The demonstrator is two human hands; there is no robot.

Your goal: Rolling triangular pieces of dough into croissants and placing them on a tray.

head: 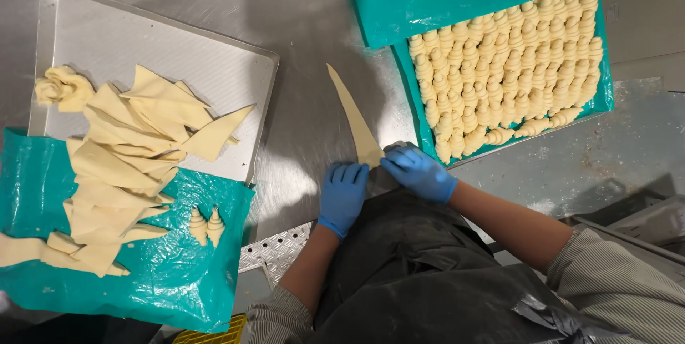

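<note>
Both gloved hands, left hand (342, 194) and right hand (419, 173), pinch the wide near end of a dough triangle (353, 119) pointing away across the tabletop (300, 66); cut dough pile (128, 165) left, rolled croissants (510, 66) right.

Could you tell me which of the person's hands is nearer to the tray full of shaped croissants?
The right hand. It rests on the wide end of the dough triangle, just below the full tray's near corner. The left hand lies farther left, beyond the triangle.
</note>
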